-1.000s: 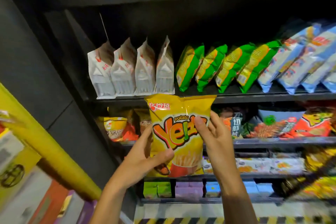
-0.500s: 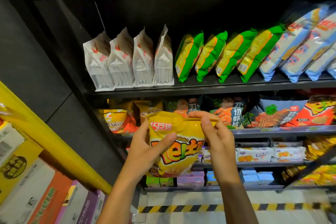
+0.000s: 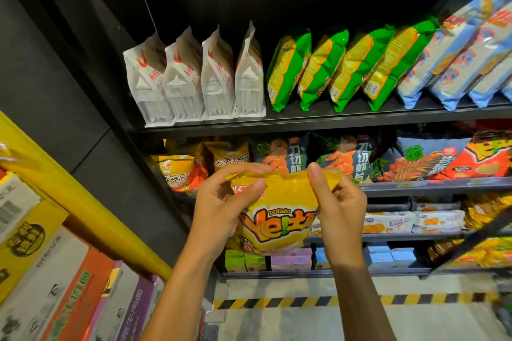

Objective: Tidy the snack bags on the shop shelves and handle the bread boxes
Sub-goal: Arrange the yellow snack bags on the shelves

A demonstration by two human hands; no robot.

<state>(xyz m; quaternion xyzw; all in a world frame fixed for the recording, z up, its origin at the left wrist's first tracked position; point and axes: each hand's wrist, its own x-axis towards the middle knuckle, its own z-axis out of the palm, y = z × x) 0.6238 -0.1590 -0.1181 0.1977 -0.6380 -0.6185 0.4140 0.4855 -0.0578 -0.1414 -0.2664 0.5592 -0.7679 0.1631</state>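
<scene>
Since the frame a second earlier, we had lowered the yellow potato-stick bag (image 3: pixel 277 219) from in front of the white-bag shelf down to the level of the second shelf (image 3: pixel 432 184), and both hands had climbed from its middle to its top seam. Our left hand (image 3: pixel 221 207) gripped the upper left corner, its thumb pressed on the front of the bag near the red logo and its fingers curled over the top edge. Our right hand (image 3: pixel 338 205) pinched the upper right corner, thumb on the front and fingers folded behind the seam. The bag hung between the two hands in the air, clear of any shelf, its top crumpled and its printed face towards us. Behind it on the second shelf stood dark shrimp-chip bags (image 3: pixel 346 158) and, further left, orange and yellow bags (image 3: pixel 177 171). On the shelf above, four white bags (image 3: pixel 194 83) stood upright at the left, four green bags (image 3: pixel 332 69) leaned beside them, and blue bags (image 3: pixel 457 58) leaned at the right. Lower down we saw small boxes (image 3: pixel 288 261) in green, purple and blue. Stacked cartons (image 3: pixel 55 271) lay at our left beside a yellow rail (image 3: pixel 83 205).
</scene>
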